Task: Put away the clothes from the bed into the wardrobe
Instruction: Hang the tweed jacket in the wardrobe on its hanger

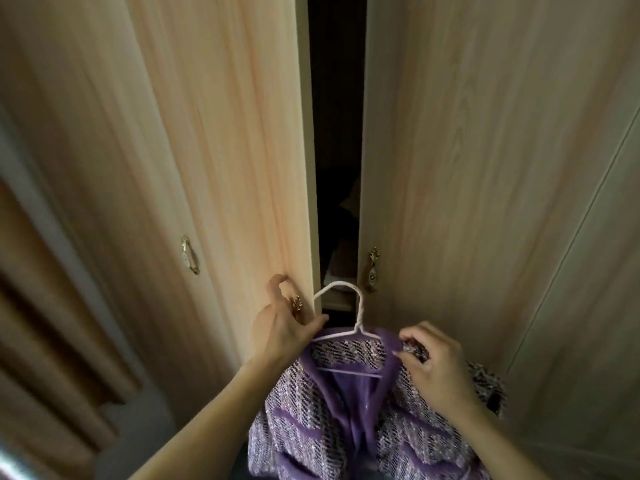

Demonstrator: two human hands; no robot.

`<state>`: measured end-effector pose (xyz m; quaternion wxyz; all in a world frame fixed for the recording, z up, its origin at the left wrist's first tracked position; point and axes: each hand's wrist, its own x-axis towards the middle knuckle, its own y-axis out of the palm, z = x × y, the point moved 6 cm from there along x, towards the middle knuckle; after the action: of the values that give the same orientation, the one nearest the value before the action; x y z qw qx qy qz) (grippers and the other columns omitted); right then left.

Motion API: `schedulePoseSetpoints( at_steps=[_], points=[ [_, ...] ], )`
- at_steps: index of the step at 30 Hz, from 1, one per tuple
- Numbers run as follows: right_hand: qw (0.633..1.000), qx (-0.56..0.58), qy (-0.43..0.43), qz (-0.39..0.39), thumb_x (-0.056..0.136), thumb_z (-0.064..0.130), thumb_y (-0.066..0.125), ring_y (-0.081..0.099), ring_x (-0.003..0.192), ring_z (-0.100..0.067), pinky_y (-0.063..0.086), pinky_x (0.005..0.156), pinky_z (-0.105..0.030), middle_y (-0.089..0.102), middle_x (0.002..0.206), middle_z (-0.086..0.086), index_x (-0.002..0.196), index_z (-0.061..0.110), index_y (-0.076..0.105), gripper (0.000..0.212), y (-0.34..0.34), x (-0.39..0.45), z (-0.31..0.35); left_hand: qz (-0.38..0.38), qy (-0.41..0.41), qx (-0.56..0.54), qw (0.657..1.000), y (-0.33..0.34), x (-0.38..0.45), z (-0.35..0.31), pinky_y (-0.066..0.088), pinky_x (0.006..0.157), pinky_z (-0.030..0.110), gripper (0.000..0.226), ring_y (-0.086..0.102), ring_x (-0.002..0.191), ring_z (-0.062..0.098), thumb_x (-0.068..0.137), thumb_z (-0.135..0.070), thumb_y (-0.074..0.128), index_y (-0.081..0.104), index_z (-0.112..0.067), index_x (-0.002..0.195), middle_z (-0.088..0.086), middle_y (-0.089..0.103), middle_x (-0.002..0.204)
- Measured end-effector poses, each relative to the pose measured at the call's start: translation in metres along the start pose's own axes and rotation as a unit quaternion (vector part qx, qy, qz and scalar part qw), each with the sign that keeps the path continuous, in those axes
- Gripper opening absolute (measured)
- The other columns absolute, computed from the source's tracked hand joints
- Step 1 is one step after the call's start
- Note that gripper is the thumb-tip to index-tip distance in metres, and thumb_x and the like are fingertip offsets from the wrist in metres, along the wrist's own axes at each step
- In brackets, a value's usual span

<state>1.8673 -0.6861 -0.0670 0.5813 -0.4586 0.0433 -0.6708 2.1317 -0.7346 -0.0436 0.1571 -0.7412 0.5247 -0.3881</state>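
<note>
— Purple tweed, rough and glittery, with smooth violet trim down the front: that is the jacket (332, 410) I have, hanging on a thin white wire hanger (346, 332) just in front of the wardrobe.

— Where are your fingers?

— My right hand (438, 367) pinches the jacket's shoulder, fingertips curled into the weave at the hanger's right end. My left hand (282, 329) is at the left door (214, 150); the thumb lies along the hanger's left arm, the fingers are curled at the small brass handle (296, 303) near the door's edge. Whether they truly grip it I cannot tell.

— And the wardrobe itself?

— Pale wood-grain laminate, smooth and flat, with tall doors. The left door stands ajar, the right door (485, 168) looks shut, and between their edges runs a narrow dark gap (337, 150). The hanger's hook rises right before the bottom of that gap. Inside it is dim; I make out a shelf edge and something folded, no more.

— Room to move?

— Little. The gap is narrower than the jacket's shoulders. On the right door an ornate brass handle (372, 270) sits just beside the hook. Far left, another handle (188, 254) and brown pleated curtains (52, 323).
</note>
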Motion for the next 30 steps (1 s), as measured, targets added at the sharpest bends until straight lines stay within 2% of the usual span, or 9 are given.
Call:
schedulePoseSetpoints(
  at_steps=[3,7,10,13,15,19,22,26,30],
  points=[
    [1.0,0.005,0.001,0.019,0.075,0.006,0.083,0.062,0.084,-0.001,0.058,0.062,-0.022,0.06,0.091,0.019,0.095,0.021,0.069,0.029,0.02,-0.016,0.031,0.002,0.008,0.011,1.0,-0.031,-0.022,0.013,0.035,0.047,0.016,0.09,0.057,0.056,0.007,0.074,-0.052,0.08,0.018,-0.029,0.136,-0.01,0.059,0.066],
    [1.0,0.01,0.001,0.028,0.073,0.006,0.083,0.064,0.083,-0.002,0.059,0.062,-0.025,0.062,0.091,0.021,0.094,0.021,0.07,0.029,0.041,-0.035,0.065,0.01,0.019,0.022,1.0,-0.06,-0.044,0.036,0.037,0.053,0.025,0.089,0.057,0.061,0.014,0.078,-0.05,0.073,0.015,-0.031,0.143,-0.008,0.062,0.073],
    [1.0,0.008,-0.006,0.022,0.071,0.007,0.085,0.064,0.083,0.0,0.059,0.063,-0.024,0.063,0.09,0.022,0.092,0.022,0.07,0.029,0.051,-0.045,0.094,-0.009,0.02,0.027,0.999,-0.09,-0.061,0.059,0.046,0.061,0.031,0.095,0.058,0.067,0.017,0.077,-0.05,0.071,0.013,-0.036,0.151,-0.008,0.061,0.081],
    [0.999,0.02,-0.017,0.026,0.072,0.007,0.085,0.064,0.081,-0.001,0.056,0.062,-0.02,0.063,0.088,0.021,0.09,0.021,0.071,0.027,0.064,-0.048,0.122,-0.034,0.037,0.043,0.998,-0.12,-0.077,0.081,0.055,0.075,0.036,0.095,0.063,0.089,0.02,0.077,-0.049,0.07,0.015,-0.041,0.154,-0.007,0.061,0.106],
    [0.999,0.026,-0.035,0.031,0.071,0.005,0.086,0.064,0.08,-0.002,0.051,0.06,-0.015,0.063,0.086,0.02,0.087,0.02,0.071,0.027,0.078,-0.047,0.142,-0.056,0.063,0.072,0.994,-0.144,-0.087,0.093,0.054,0.081,0.038,0.097,0.058,0.108,0.021,0.076,-0.046,0.072,0.014,-0.04,0.154,-0.006,0.054,0.126],
    [0.996,0.048,-0.063,0.043,0.07,0.005,0.087,0.064,0.08,-0.002,0.055,0.058,-0.025,0.063,0.084,0.02,0.086,0.02,0.071,0.027,0.109,-0.043,0.179,-0.145,0.176,0.149,0.962,-0.192,-0.103,0.107,0.053,0.095,0.049,0.115,0.046,0.133,0.038,0.065,-0.023,0.085,0.014,-0.022,0.156,0.008,0.026,0.159],
    [0.993,0.071,-0.077,0.052,0.07,0.004,0.087,0.064,0.08,-0.004,0.056,0.058,-0.03,0.063,0.085,0.017,0.087,0.021,0.072,0.028,0.129,-0.039,0.2,-0.158,0.181,0.223,0.945,-0.221,-0.109,0.13,0.041,0.11,0.046,0.115,0.032,0.146,0.032,0.066,-0.021,0.081,0.014,-0.018,0.159,0.007,0.013,0.167],
    [0.991,0.08,-0.096,0.055,0.067,0.003,0.088,0.064,0.08,-0.001,0.051,0.06,-0.019,0.064,0.083,0.019,0.084,0.022,0.072,0.03,0.145,-0.029,0.22,-0.149,0.133,0.295,0.934,-0.256,-0.11,0.162,0.045,0.106,0.046,0.107,0.034,0.145,0.03,0.069,-0.018,0.077,0.019,-0.01,0.159,0.005,0.013,0.168],
    [0.986,0.102,-0.116,0.068,0.067,0.002,0.088,0.064,0.08,-0.004,0.053,0.061,-0.024,0.065,0.084,0.018,0.084,0.021,0.072,0.029,0.16,-0.017,0.237,-0.146,0.072,0.333,0.929,-0.296,-0.1,0.183,0.049,0.094,0.044,0.102,0.041,0.135,0.03,0.069,-0.02,0.078,0.026,-0.008,0.156,0.003,0.014,0.167]
  ],
)
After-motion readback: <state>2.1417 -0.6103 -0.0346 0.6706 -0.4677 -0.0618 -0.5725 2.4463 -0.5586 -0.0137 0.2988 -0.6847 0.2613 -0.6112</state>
